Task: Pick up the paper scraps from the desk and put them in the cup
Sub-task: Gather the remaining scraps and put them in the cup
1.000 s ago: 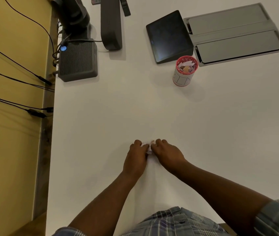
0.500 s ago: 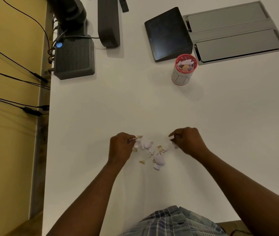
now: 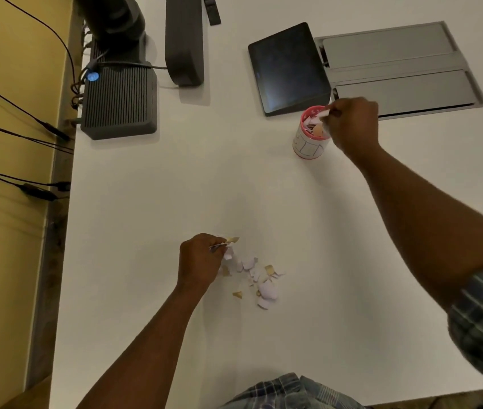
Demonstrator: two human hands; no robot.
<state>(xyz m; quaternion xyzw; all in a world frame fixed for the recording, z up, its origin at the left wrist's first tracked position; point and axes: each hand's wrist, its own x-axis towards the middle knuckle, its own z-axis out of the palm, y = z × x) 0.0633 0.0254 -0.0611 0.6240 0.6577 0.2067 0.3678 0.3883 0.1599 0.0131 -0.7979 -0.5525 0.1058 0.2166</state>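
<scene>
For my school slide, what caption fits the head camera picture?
Right hand drops a paper scrap into the cup; left hand pinches another.

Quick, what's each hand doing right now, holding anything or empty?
Left hand: pinches paper scraps at the pile on the desk.
Right hand: pinches a white scrap over the cup.

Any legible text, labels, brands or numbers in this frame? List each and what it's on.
None can be read.
Cup: dark line markings on its white side, too blurred to tell whether they are letters.
Tablet: screen dark, no text visible.
Ribbed grey box: a blue light, no legible label.
Paper scraps: no print visible.
</scene>
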